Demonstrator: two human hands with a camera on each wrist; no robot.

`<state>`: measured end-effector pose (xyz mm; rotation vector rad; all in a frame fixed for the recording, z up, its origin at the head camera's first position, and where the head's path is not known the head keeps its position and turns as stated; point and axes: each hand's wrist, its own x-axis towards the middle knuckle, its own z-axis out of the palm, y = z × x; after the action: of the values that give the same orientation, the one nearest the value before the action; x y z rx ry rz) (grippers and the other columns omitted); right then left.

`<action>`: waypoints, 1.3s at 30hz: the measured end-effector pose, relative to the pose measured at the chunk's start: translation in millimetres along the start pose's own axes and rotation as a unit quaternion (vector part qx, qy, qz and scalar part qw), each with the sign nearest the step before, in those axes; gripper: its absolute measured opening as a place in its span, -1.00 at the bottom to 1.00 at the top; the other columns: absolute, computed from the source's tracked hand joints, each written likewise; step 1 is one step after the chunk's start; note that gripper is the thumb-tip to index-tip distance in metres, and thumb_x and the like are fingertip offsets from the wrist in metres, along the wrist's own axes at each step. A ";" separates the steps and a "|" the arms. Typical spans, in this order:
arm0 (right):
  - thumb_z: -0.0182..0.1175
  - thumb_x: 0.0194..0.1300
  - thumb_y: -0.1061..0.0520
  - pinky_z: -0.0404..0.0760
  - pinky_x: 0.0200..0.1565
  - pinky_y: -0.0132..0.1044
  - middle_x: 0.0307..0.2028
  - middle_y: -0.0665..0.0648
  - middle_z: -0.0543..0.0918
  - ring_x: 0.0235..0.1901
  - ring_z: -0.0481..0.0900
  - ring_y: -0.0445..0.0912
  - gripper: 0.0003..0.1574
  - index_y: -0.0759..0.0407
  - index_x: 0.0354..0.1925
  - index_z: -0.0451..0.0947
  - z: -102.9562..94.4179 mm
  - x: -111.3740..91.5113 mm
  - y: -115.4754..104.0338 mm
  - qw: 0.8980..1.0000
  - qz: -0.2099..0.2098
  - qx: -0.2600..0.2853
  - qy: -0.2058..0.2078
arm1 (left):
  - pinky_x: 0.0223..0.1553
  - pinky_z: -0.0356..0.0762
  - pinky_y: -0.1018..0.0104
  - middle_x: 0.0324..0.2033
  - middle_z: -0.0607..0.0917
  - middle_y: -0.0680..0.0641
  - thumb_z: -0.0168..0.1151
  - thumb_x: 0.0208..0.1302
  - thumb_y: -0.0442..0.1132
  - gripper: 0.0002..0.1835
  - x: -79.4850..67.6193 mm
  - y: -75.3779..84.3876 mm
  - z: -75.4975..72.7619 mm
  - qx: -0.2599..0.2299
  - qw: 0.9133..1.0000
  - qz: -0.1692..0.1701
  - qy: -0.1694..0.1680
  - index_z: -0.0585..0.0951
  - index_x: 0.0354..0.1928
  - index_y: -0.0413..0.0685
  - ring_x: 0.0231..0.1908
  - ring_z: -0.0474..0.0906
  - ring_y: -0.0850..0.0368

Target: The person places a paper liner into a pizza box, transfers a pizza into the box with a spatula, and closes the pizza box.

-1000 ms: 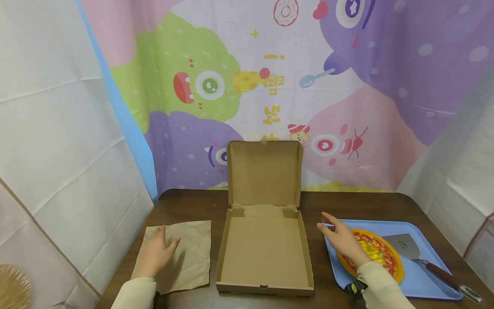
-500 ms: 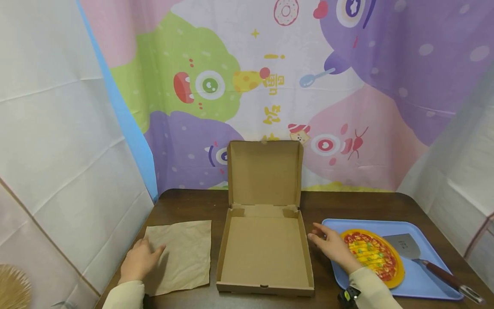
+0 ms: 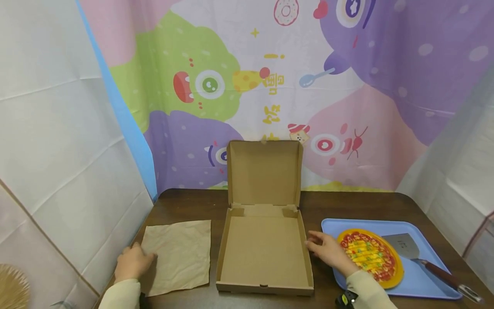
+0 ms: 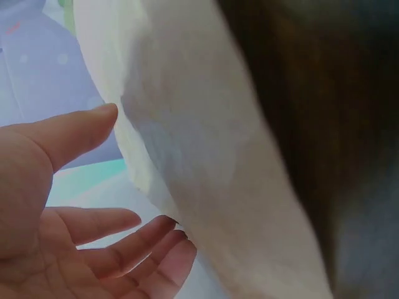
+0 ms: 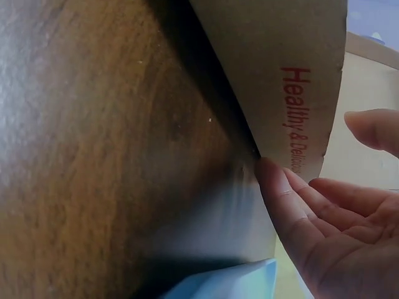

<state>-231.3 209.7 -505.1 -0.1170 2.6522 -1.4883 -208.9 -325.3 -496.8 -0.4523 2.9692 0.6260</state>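
Observation:
A sheet of brown kraft paper (image 3: 179, 257) lies flat at the table's left. My left hand (image 3: 133, 262) is at its left edge, thumb over the paper; in the left wrist view the thumb and fingers (image 4: 100, 221) are spread apart, fingertips right at the paper's edge. A cardboard pizza box (image 3: 266, 251) stands in the middle, its lid (image 3: 265, 171) raised at the back. My right hand (image 3: 329, 253) is beside the box's right wall. In the right wrist view its fingertips (image 5: 274, 174) are right at that wall (image 5: 274, 75), which bears red lettering, and the thumb is held apart.
On the right a blue tray (image 3: 424, 287) holds a pizza (image 3: 370, 257) on an orange-yellow round base and a metal spatula (image 3: 403, 246) with a brown handle. A printed cartoon curtain (image 3: 270, 51) hangs behind the dark wooden table (image 3: 189, 201).
My left hand has moved left and nearer, from over the paper to its left edge. My right hand has come off the tray and pizza, leftward to the box's right wall.

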 end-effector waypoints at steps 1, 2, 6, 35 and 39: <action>0.20 0.32 0.21 0.70 -0.26 -0.21 -0.05 0.44 0.64 -0.13 0.67 0.08 -0.36 0.58 0.24 0.33 0.7 -0.2 0.4 1.000 0.001 0.002 -0.001 | -0.08 0.44 -0.39 -0.01 0.34 -0.70 0.24 0.22 0.03 -0.15 -0.1 -0.5 0.1 -0.002 1.000 -0.002 0.003 0.25 0.21 -0.65 -0.01 0.32 -0.67; 0.20 0.32 0.22 0.70 -0.25 -0.19 -0.04 0.46 0.63 -0.12 0.67 0.10 -0.36 0.58 0.24 0.33 1.3 -0.7 0.7 1.000 0.002 0.006 -0.003 | -0.09 0.45 -0.38 -0.03 0.35 -0.69 0.25 0.21 0.02 -0.17 0.0 -1.1 0.3 -0.004 1.000 -0.003 0.006 0.28 0.18 -0.65 -0.02 0.33 -0.67; 0.20 0.30 0.25 0.71 -0.26 -0.17 0.00 0.53 0.60 -0.09 0.67 0.15 -0.35 0.60 0.24 0.31 4.3 -0.8 2.1 1.000 0.001 0.019 -0.011 | -0.16 0.48 -0.35 -0.14 0.38 -0.65 0.31 0.16 0.00 -0.24 0.6 -4.6 1.0 -0.009 1.000 -0.005 0.016 0.37 0.04 -0.67 -0.11 0.37 -0.64; 0.06 0.35 0.36 0.72 -0.26 -0.13 0.05 0.65 0.51 -0.09 0.66 0.23 -0.35 0.78 0.25 0.13 6.7 -2.0 5.2 0.995 -0.038 0.069 -0.068 | -0.22 0.51 -0.08 -0.26 0.62 -0.51 0.20 0.06 -0.35 -0.71 7.5 -28.1 -2.8 -0.086 0.995 0.006 0.045 0.56 -0.24 -0.51 -0.26 0.58 -0.34; 0.06 0.35 0.37 0.72 -0.25 -0.13 0.05 0.66 0.51 -0.08 0.66 0.24 -0.35 0.78 0.25 0.13 6.4 -1.9 5.1 0.994 -0.043 0.072 -0.073 | -0.31 0.50 0.06 -0.26 0.63 -0.48 0.17 0.09 -0.35 -0.72 8.1 -29.7 -4.4 -0.111 0.993 -0.008 0.039 0.58 -0.24 -0.51 -0.27 0.58 -0.29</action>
<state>-228.8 207.2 -512.7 -0.3186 2.4450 -1.6244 -207.8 -355.2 -505.2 -0.5269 2.9768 0.9627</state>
